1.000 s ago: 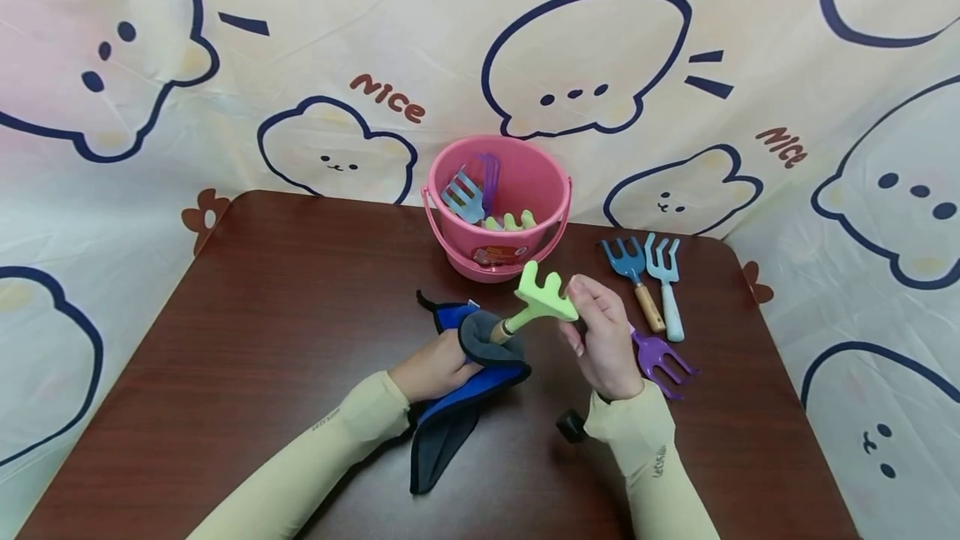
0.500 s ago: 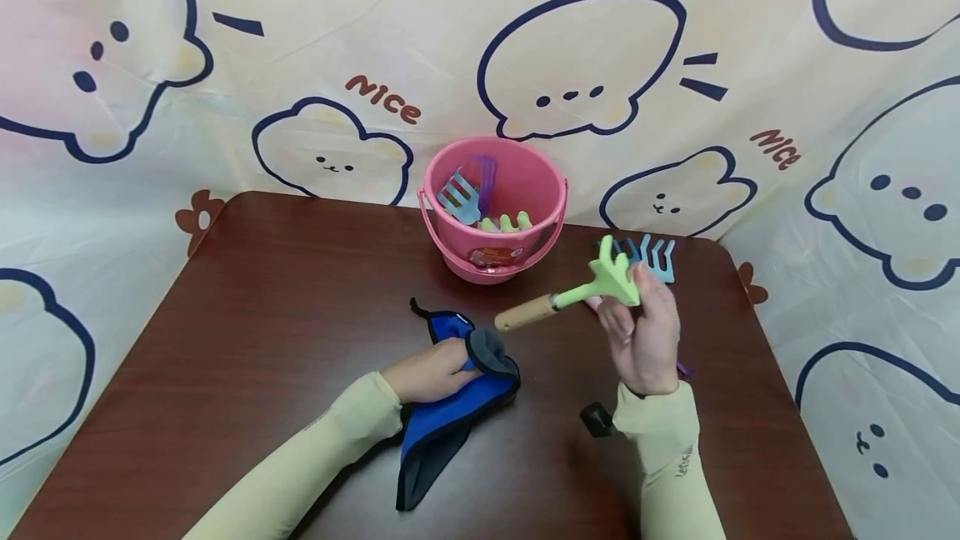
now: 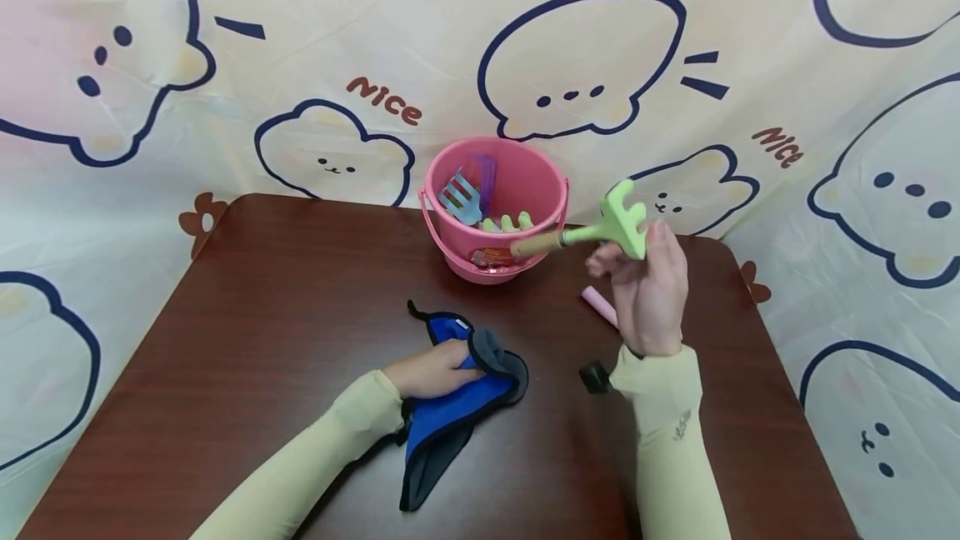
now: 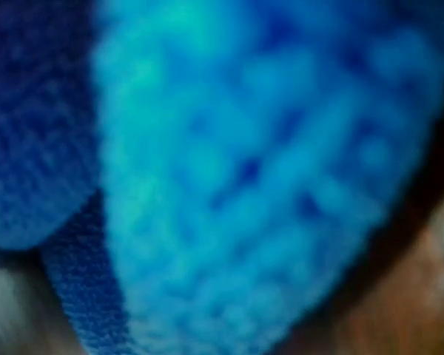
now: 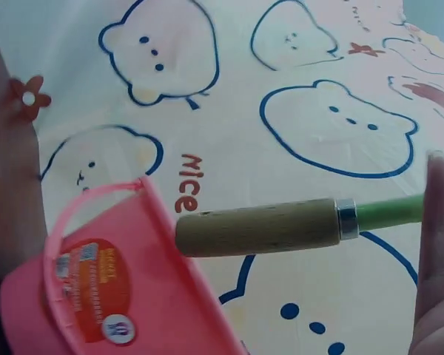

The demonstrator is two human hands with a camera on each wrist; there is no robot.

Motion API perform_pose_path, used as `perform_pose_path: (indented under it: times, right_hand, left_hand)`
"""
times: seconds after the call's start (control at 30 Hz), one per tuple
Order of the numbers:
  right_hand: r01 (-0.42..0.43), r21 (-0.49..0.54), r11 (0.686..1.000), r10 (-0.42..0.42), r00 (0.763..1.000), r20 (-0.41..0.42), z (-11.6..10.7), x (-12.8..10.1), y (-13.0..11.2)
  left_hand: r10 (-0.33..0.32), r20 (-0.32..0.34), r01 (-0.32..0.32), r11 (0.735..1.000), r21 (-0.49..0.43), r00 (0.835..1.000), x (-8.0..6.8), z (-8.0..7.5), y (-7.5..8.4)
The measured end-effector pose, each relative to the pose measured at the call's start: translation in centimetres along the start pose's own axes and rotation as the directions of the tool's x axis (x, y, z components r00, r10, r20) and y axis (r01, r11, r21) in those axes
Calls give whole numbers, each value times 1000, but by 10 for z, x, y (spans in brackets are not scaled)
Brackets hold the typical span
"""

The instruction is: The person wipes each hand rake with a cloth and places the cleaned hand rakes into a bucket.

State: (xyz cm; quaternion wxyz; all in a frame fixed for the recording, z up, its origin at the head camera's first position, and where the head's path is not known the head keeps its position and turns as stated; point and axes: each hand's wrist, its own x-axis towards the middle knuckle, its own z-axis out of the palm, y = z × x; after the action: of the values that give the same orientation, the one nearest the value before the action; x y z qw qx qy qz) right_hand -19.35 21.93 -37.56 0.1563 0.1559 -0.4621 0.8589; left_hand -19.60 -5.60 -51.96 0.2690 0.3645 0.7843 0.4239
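Green plastic-looking tines are seen right of centre in the head view, where the rake [image 3: 624, 222] is pinched at its tine end between the thumb and fingers of the right hand [image 3: 647, 298]. The wooden handle [image 3: 537, 244] is pointed left, across the bucket [image 3: 450, 244] at upper centre; whether contact is made cannot be told. Blue cloth [image 3: 448, 417] at lower centre is gripped by the left hand [image 3: 435, 369]; most fingers are hidden by the fold.

Possible faults:
1. Because only the tine end is held, the rake may be twisted loose if the bucket's rim is struck.
2. The bucket may be tipped if its bail [image 5: 56, 251] is caught.
3. The pink stick [image 3: 599, 307], partly hidden by the right hand, may be displaced if the wrist is lowered.
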Motion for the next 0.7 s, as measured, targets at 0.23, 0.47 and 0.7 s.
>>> perform_pose_path:
  times: [0.23,0.47,0.7]
  right_hand:
    - [-88,-368,926,105,994,26,15,60,24]
    - [-111,-850,515,223,975,7,0,91,67]
    - [9,-986,169,300,952,60,7,95,86]
  left_hand:
    - [13,-17,-13,1000,-2,1000,1,0,-3]
    - [38,-24,-38,999,-19,999,6,1,-4]
    - [33,-31,-33,999,-21,999,6,1,-5]
